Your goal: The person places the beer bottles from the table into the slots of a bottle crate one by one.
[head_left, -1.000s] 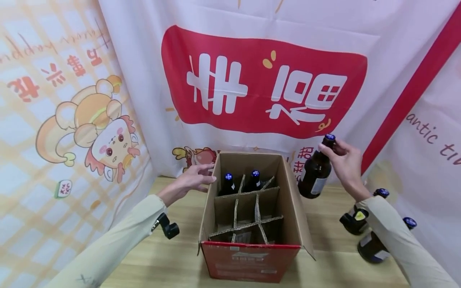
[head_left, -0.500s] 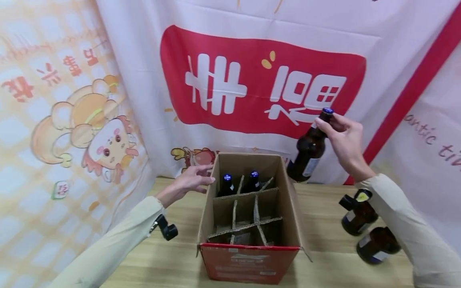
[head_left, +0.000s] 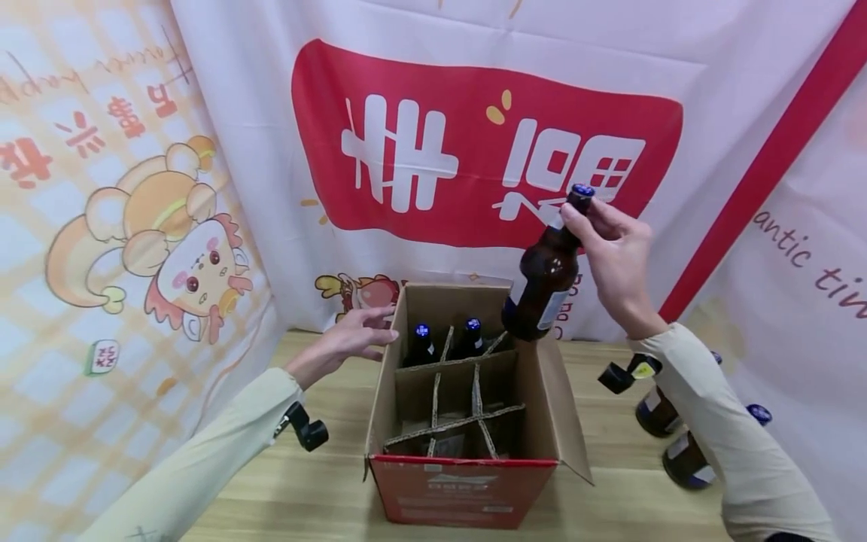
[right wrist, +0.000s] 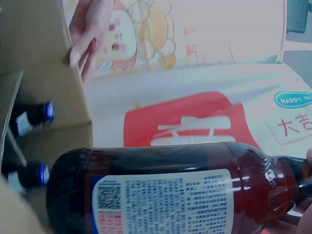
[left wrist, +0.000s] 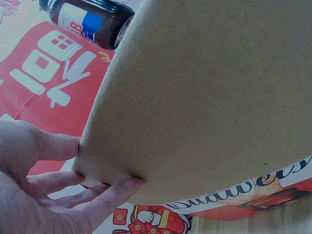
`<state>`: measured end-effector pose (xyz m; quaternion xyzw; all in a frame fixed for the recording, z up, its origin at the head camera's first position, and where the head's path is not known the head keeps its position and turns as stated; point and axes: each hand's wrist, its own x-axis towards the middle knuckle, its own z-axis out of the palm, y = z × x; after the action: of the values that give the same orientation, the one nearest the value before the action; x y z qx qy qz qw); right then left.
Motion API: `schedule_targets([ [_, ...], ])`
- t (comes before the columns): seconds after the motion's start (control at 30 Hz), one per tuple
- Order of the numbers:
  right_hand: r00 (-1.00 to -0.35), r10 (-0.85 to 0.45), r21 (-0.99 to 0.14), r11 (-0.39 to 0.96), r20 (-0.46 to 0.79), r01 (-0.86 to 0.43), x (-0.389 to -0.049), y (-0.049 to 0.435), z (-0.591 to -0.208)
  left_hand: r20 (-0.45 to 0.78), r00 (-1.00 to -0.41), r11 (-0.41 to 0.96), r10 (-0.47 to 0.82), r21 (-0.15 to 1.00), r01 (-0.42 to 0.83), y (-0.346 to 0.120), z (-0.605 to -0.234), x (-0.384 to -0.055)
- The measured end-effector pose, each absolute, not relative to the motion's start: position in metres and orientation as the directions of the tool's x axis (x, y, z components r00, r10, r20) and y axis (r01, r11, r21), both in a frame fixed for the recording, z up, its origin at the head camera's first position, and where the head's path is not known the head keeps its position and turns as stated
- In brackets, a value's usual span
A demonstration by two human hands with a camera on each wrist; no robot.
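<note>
My right hand (head_left: 619, 256) pinches a brown glass beer bottle (head_left: 542, 282) by its neck, just under the blue cap. The bottle is tilted, its base over the back right part of an open cardboard box (head_left: 467, 489). In the right wrist view the bottle's printed back label (right wrist: 163, 204) faces the camera. My left hand (head_left: 352, 339) rests at the box's left wall near the back corner, fingers extended; in the left wrist view its fingertips (left wrist: 131, 184) press on the cardboard. Inside the box, two capped bottles stand in the back row, a left one (head_left: 421, 346) and a middle one (head_left: 472, 339).
Cardboard dividers (head_left: 460, 361) split the box into compartments. Two more beer bottles (head_left: 657, 412) (head_left: 687, 459) stand on the wooden table to the right, partly behind my right forearm. The box's right flap (head_left: 569, 406) is folded outward. A printed cloth (head_left: 488, 158) hangs behind.
My right hand has lifted the bottle and carried it left, from beside the box to over its back right part. The left hand stays at the box wall.
</note>
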<state>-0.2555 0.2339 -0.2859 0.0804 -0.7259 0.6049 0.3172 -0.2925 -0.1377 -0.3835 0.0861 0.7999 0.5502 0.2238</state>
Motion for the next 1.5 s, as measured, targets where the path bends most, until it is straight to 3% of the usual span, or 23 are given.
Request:
schedule_targets([
  [0.23, -0.829, 0.177, -0.827, 0.323, 0.531, -0.46, -0.26, 0.209, -0.291, -0.26, -0.884, 0.368, 0.389, 0.923, -0.109, -0.131, -0.385, -0.293],
  [0.57, -0.886, 0.066, -0.852, 0.315, 0.459, -0.418, -0.264, 0.181, -0.31, -0.252, -0.884, 0.352, 0.393, 0.93, -0.109, -0.128, -0.385, -0.292],
  [1.5, -0.976, -0.138, -0.97, 0.157, 0.167, -0.188, -0.265, 0.111, -0.339, -0.261, -0.892, 0.376, 0.368, 0.919, -0.114, -0.137, -0.383, -0.291],
])
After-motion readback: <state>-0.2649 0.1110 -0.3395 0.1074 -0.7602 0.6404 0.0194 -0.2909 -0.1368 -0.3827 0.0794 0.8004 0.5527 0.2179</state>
